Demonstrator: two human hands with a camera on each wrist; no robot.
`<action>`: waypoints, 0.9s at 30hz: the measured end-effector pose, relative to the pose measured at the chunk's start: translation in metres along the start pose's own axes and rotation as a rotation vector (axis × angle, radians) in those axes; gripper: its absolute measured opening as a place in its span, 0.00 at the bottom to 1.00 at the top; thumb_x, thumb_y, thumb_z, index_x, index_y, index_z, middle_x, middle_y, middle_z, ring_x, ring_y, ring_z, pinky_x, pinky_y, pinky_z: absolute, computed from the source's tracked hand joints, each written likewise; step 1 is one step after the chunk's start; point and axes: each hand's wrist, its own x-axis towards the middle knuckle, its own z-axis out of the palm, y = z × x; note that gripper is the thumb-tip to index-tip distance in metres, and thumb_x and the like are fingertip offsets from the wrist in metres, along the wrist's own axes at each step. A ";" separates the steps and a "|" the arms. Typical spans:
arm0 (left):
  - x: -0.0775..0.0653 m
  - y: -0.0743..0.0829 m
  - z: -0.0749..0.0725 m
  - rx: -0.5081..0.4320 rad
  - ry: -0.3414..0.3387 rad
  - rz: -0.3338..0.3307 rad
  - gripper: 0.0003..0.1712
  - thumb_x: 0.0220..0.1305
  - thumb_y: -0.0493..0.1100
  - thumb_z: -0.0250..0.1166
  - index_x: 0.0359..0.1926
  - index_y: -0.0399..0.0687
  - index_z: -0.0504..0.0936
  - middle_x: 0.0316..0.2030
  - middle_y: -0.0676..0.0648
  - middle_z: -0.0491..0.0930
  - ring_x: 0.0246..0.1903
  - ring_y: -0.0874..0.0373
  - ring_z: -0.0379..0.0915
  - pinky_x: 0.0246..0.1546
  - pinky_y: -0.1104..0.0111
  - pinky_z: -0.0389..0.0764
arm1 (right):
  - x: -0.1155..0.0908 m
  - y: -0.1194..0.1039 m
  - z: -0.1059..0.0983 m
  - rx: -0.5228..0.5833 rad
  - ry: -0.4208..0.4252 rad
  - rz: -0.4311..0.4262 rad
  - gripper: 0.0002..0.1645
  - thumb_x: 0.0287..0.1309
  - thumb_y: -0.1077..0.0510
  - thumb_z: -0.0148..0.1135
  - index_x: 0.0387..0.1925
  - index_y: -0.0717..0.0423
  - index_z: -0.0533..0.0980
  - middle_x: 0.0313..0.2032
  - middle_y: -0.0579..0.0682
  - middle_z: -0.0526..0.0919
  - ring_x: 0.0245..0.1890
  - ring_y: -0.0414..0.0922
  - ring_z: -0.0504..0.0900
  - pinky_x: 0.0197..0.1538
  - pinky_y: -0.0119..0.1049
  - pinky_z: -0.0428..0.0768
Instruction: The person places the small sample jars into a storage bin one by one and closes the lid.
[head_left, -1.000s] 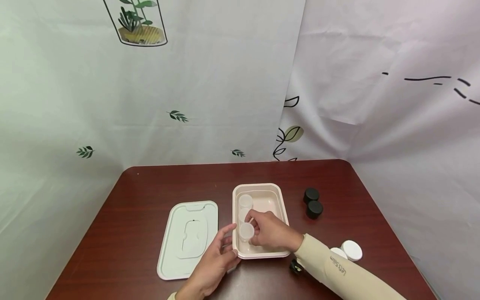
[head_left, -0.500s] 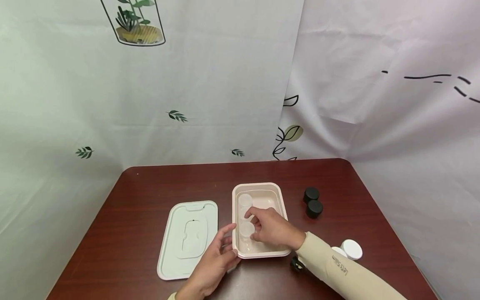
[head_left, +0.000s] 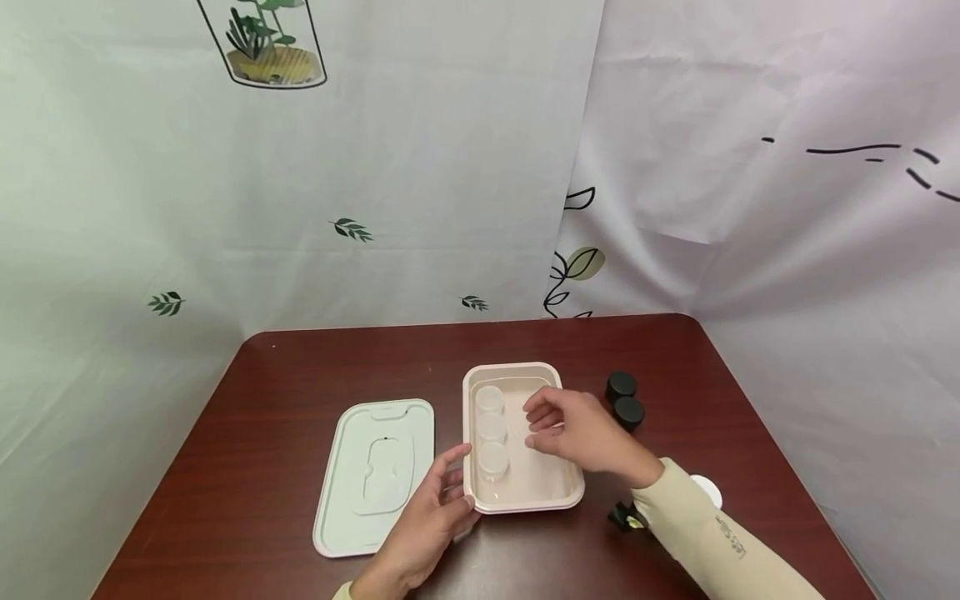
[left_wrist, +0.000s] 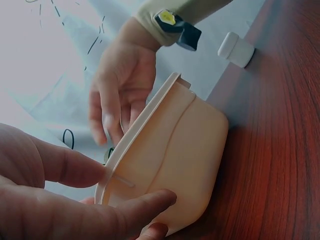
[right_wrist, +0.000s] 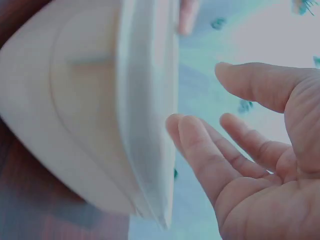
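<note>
A pale pink plastic box [head_left: 525, 503] stands on the table without its lid. Along its left wall inside are a far round translucent jar [head_left: 491, 399], a middle jar [head_left: 492, 428] and a near jar [head_left: 493, 461], lined up in a row. My left hand [head_left: 426, 527] touches the outside of the box near its front left corner, fingertips at the rim and along the wall, as the left wrist view also shows. Over the box's right half hovers my right hand [head_left: 583, 432], fingers loosely bent, holding nothing and apart from the jars.
A flat white lid [head_left: 345, 508] lies left of the box. Two round black jars [head_left: 628, 412] stand to its right. Behind the right sleeve [head_left: 720, 533] shows a white jar [head_left: 707, 490], partly hidden. A fabric backdrop [head_left: 420, 167] hangs behind the table.
My right hand has let go of the near jar and moved right, uncovering the middle jar. The three jars stay in the row. My left hand has stayed at the box.
</note>
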 end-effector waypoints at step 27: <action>0.003 0.002 -0.001 0.007 -0.010 -0.003 0.44 0.69 0.27 0.55 0.82 0.45 0.51 0.70 0.28 0.57 0.61 0.47 0.72 0.54 0.64 0.83 | -0.076 0.020 -0.072 0.277 0.236 0.046 0.25 0.67 0.64 0.69 0.63 0.66 0.76 0.54 0.41 0.88 0.53 0.36 0.89 0.52 0.31 0.86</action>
